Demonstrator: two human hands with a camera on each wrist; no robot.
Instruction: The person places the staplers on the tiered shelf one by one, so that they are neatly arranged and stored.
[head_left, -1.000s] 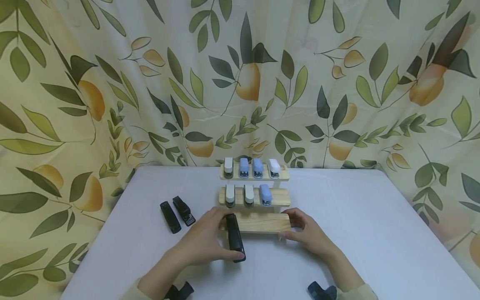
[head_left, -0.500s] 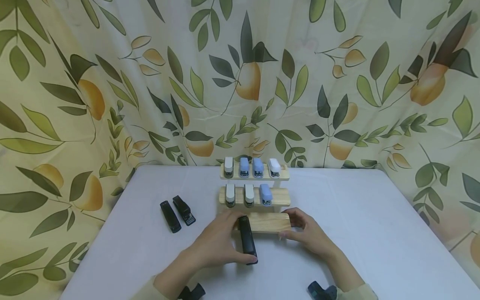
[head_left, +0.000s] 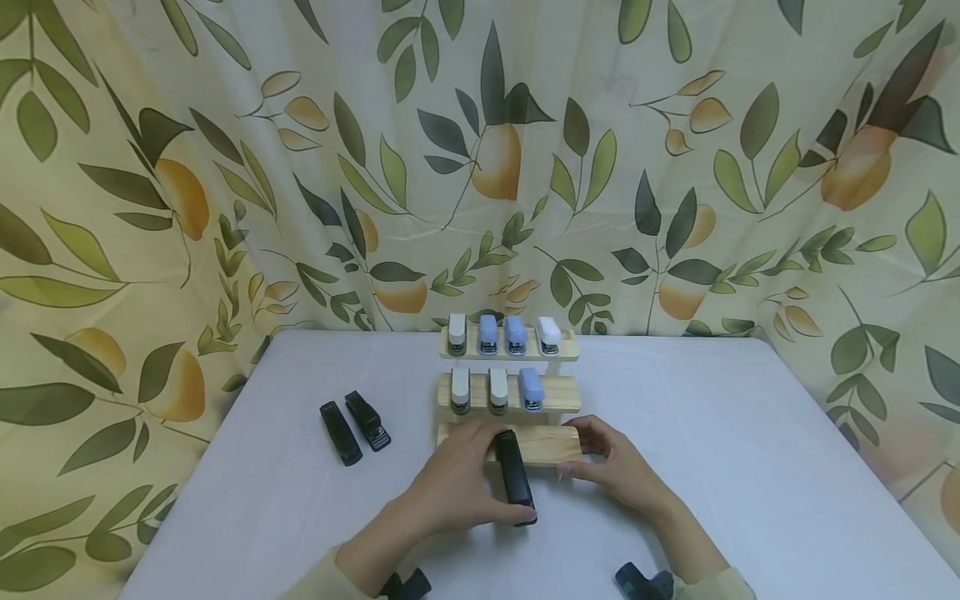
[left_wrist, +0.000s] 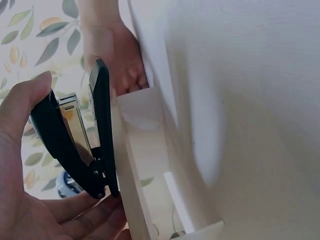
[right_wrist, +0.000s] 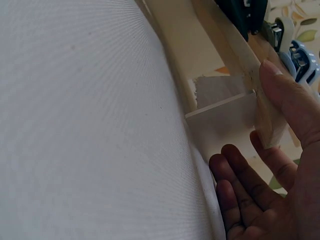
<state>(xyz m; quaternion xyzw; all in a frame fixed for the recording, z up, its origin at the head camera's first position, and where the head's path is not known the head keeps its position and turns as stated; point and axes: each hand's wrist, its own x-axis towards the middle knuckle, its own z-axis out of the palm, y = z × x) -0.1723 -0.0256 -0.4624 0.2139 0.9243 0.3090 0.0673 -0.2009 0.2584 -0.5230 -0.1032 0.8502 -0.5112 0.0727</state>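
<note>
My left hand (head_left: 461,483) holds a black stapler (head_left: 514,473) lengthwise between thumb and fingers, at the front of the lowest wooden shelf (head_left: 553,445). In the left wrist view the stapler (left_wrist: 103,125) stands with its arms spread apart, its lower arm along the shelf's edge. My right hand (head_left: 618,471) grips the right end of that same shelf. The right wrist view has the thumb on the wooden board (right_wrist: 274,122) and the index finger underneath, while the other fingers curl near the pale support (right_wrist: 222,117).
Behind, the middle shelf (head_left: 555,392) carries white staplers (head_left: 498,390) and a blue stapler (head_left: 532,388). The back shelf (head_left: 568,346) bears several white and blue ones. Two black staplers (head_left: 341,433) lie on the white table (head_left: 720,417) at left. A patterned curtain (head_left: 480,250) hangs behind.
My left hand has slid the black stapler rightward along the front of the lowest shelf, from its left end toward the middle. The right hand has stayed at the shelf's right end.
</note>
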